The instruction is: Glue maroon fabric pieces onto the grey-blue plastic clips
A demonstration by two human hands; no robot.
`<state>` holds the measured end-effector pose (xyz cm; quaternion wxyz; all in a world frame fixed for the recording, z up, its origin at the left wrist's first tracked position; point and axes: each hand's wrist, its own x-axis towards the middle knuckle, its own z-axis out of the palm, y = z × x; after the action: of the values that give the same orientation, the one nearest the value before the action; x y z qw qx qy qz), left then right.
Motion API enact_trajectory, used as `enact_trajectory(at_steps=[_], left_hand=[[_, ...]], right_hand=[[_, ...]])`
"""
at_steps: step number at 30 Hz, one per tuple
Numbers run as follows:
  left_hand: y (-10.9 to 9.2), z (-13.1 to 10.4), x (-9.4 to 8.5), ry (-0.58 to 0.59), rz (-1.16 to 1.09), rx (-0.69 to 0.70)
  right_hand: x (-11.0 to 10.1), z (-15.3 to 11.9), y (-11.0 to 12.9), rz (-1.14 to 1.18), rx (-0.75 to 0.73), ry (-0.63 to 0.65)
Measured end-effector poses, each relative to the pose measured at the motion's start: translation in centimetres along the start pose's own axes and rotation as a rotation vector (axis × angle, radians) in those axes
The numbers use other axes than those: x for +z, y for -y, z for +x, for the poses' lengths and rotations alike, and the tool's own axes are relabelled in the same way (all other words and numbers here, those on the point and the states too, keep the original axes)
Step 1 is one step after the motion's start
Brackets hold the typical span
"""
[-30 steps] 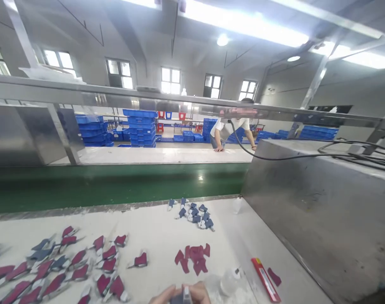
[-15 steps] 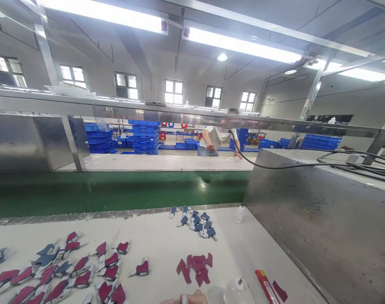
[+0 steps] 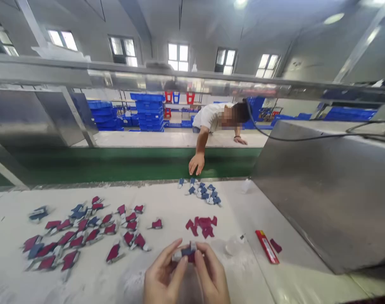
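Low in the view, my left hand (image 3: 164, 272) and my right hand (image 3: 212, 274) pinch one small grey-and-blue moulded part (image 3: 188, 252) between thumbs and fingers. Dark red shows at its lower side, beneath my thumbs. Just beyond my hands lies a pile of dark red cut-out pieces (image 3: 205, 223). Farther off sits a cluster of blue-and-white parts (image 3: 203, 193). To the left, many similar parts with red faces (image 3: 93, 235) are spread over the white table, a few blue-faced ones among them. A clear bottle (image 3: 233, 247) with a dark tip stands right of my hands, blurred.
A red flat packet (image 3: 267, 247) and a single dark red piece (image 3: 276, 245) lie at the right. Behind them rises a metal box (image 3: 302, 194). A co-worker's hand (image 3: 197, 164) reaches across the green belt (image 3: 142, 162) near the blue-and-white parts. A small white bottle (image 3: 245, 185) stands by the box.
The view has tipped downward. Both my hands are now visible holding the part, where only a bit of one hand showed. The co-worker has leaned forward and stretched an arm over the belt.
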<state>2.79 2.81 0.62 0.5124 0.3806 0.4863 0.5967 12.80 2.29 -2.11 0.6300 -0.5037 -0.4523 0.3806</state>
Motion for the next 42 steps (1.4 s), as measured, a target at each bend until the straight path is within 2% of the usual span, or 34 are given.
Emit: enact_trajectory(at_steps=[2,4,8,16,19,23,26,31,34,38,42], left_hand=[[0.1,-0.1,-0.2,0.000,-0.002,-0.018],[0.2,-0.1,-0.4,-0.006,0.004,-0.057],[0.1,-0.1,-0.8,0.032,0.025,-0.073],[-0.6,-0.5,0.3,-0.006,0.049,-0.008],[-0.7,-0.6,0.3,0.026,0.027,0.003],[-1.2,-0.6,-0.1,0.110,-0.012,0.061],[-1.7,-0.9,-0.3,0.119,0.030,0.128],[-2.3,-1.6,-0.3,0.081,0.128,0.255],[-2.6,-1.8,-0.3,0.102,0.188,0.294],[-2.7,-1.6,-0.5,0.134,0.223,0.246],[-2.2,-1.1,-0.5,0.169,0.119,0.150]], right_hand=[[-0.6,-0.1,0.3,-0.049,-0.019,0.096],[-0.9,-0.2,0.5,-0.088,-0.027,0.116],[-0.8,-0.5,0.6,-0.122,-0.023,0.121],[-0.6,-0.2,0.8,-0.187,-0.146,0.055],[-0.7,-0.3,1.1,-0.222,-0.201,0.048],[-1.1,-0.5,2.1,-0.219,-0.298,0.077],[-1.3,-0.4,2.8,-0.200,-0.348,0.110],[-1.3,-0.3,3.5,-0.123,-0.299,0.144],[-1.4,-0.2,3.6,-0.085,-0.250,0.163],[-1.5,-0.2,3.4,-0.107,-0.234,0.157],[-1.5,-0.4,2.7,-0.198,-0.313,0.106]])
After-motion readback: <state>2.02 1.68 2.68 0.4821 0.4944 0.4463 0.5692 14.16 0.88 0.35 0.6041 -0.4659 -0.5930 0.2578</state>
